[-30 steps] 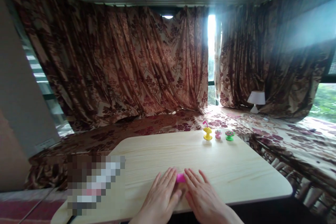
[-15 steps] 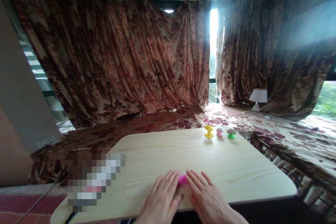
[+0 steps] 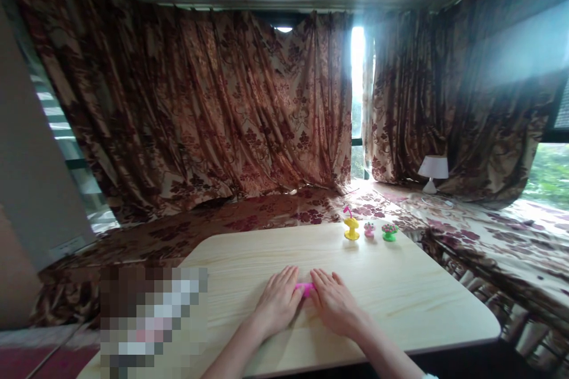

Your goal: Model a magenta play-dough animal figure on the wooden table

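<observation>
A bright pink roll that looks like modelling clay (image 3: 304, 290) lies on the pale wooden table (image 3: 249, 249). My left hand (image 3: 280, 296) rests flat over its left part, palm down, fingers stretched forward. Over the right part lies my right hand (image 3: 333, 299), also flat with its fingers extended. Only the middle of the pink roll shows between the hands; its ends are hidden beneath them. Neither hand is wrapped around it.
Toward the back right of the table stand a yellow mushroom-shaped figure (image 3: 351, 228) with a pink bent stalk, a small pink one (image 3: 369, 230) and a green one with pink dots (image 3: 390, 233). A pixelated patch (image 3: 155, 320) covers the left side. A white lamp (image 3: 432, 172) stands beyond.
Both hands have slid forward, away from me, across the table, and the pink roll has moved forward with them. More of my forearms shows now. The view has tilted slightly.
</observation>
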Available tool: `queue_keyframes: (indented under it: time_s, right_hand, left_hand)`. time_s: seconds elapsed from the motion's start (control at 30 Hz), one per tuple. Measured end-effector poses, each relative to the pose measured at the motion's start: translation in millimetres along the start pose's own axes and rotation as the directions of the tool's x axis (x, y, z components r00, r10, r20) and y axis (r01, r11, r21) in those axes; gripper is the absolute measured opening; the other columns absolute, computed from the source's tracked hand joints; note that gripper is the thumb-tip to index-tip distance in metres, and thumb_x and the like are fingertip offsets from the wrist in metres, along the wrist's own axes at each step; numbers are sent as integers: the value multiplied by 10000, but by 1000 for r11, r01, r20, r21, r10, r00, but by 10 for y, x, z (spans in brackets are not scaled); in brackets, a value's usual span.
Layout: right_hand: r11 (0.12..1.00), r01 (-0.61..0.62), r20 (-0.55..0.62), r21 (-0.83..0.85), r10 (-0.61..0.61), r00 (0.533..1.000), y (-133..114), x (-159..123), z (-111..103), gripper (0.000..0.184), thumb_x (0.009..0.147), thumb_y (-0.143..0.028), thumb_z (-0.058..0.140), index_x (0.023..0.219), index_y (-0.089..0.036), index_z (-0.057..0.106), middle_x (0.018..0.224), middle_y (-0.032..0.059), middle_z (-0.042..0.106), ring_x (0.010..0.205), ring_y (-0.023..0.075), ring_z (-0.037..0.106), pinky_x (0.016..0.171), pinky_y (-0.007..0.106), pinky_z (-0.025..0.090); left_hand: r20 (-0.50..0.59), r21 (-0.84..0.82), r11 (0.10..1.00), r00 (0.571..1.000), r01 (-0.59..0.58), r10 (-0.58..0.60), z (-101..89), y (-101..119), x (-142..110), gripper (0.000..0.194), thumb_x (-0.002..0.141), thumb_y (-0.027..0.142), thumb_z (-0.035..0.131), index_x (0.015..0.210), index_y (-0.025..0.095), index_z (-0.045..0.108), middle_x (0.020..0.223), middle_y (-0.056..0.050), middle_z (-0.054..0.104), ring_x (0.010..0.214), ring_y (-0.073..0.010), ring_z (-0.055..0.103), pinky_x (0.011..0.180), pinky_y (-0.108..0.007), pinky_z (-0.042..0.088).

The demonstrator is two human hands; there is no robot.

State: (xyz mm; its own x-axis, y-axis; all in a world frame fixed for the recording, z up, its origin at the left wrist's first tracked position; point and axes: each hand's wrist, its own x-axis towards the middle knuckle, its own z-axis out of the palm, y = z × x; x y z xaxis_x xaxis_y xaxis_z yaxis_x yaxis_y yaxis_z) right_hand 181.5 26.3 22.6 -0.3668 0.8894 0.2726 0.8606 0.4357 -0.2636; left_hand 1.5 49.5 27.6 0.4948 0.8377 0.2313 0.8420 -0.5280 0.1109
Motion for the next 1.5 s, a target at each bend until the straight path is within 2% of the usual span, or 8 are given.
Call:
queue_keyframes:
  time_s: [0.27, 0.4, 0.6, 0.77, 0.97, 1.2, 1.33, 1.5]
  right_hand:
    - [984, 166, 61, 66, -170, 984, -127, -687, -163, 505, 929, -299, 317, 1427, -255, 246, 1484, 5, 247, 1359, 181, 226, 1114, 421, 169]
    - [974, 209, 154, 89, -220, 963, -170, -876, -173, 548, 907, -383, 374, 1424, -242, 261, 1494, 21, 178, 1373, 228, 166, 1106, 473, 159]
    - [997, 71, -5, 42, -71, 997, -157, -423, -127, 469, 955, -375, 259, 1384, -212, 357, 1426, 65, 381, 1327, 209, 306, 1097, 448, 199]
    - [999, 21, -13, 25, -20, 1000, -68, -69, -51, 476, 954, -337, 263, 1350, -115, 408, 1377, 149, 438, 1296, 251, 361, 1064, 476, 255]
    - [985, 162, 15, 55, -163, 987, -109, -523, -99, 482, 948, -336, 304, 1420, -244, 270, 1469, 23, 286, 1348, 184, 256, 1112, 406, 191]
    - [965, 261, 135, 28, -262, 956, -176, -842, -55, 546, 905, -399, 398, 1404, -191, 319, 1465, 70, 232, 1345, 271, 241, 1085, 477, 237]
    - [991, 128, 16, 39, -128, 992, -190, -567, -88, 487, 944, -386, 296, 1406, -230, 307, 1460, 41, 303, 1344, 207, 265, 1100, 452, 198]
    - [1000, -9, -18, 25, 9, 1000, -93, -48, -33, 471, 954, -349, 260, 1353, -143, 403, 1405, 134, 401, 1312, 237, 335, 1068, 477, 236]
  left_hand:
    - [-26, 42, 990, 990, -136, 138, 35, 158, -778, 558, 933, 367, 308, 1439, 268, 95, 1492, -27, 223, 1349, -221, 255, 1089, -430, 288]
    - [5, 111, 966, 972, -234, 235, 77, 171, -1000, 663, 899, 357, 399, 1437, 272, 21, 1486, -53, 208, 1338, -275, 266, 1053, -483, 325]
    - [-43, 36, 996, 996, -77, 79, -1, 128, -492, 518, 934, 418, 281, 1419, 248, 220, 1474, -41, 283, 1344, -218, 273, 1092, -449, 271]
    - [-40, 27, 1000, 999, -14, 15, 24, 44, -79, 535, 927, 434, 273, 1374, 149, 345, 1423, -122, 382, 1319, -245, 326, 1074, -465, 298]
    - [-40, 58, 992, 993, -109, 112, 26, 111, -578, 548, 926, 429, 302, 1430, 251, 177, 1481, -36, 262, 1343, -222, 274, 1095, -435, 279]
    - [-28, 171, 948, 960, -270, 279, 87, 99, -996, 751, 870, 407, 455, 1433, 283, -26, 1465, -48, 261, 1302, -274, 348, 1032, -460, 373]
    - [-30, 63, 989, 990, -138, 140, 0, 114, -664, 548, 926, 411, 313, 1431, 285, 143, 1482, -15, 252, 1339, -223, 285, 1083, -449, 291]
    - [-24, 13, 1000, 1000, 8, -8, 21, 31, -85, 506, 923, 404, 288, 1374, 182, 350, 1424, -100, 389, 1323, -242, 320, 1079, -461, 276]
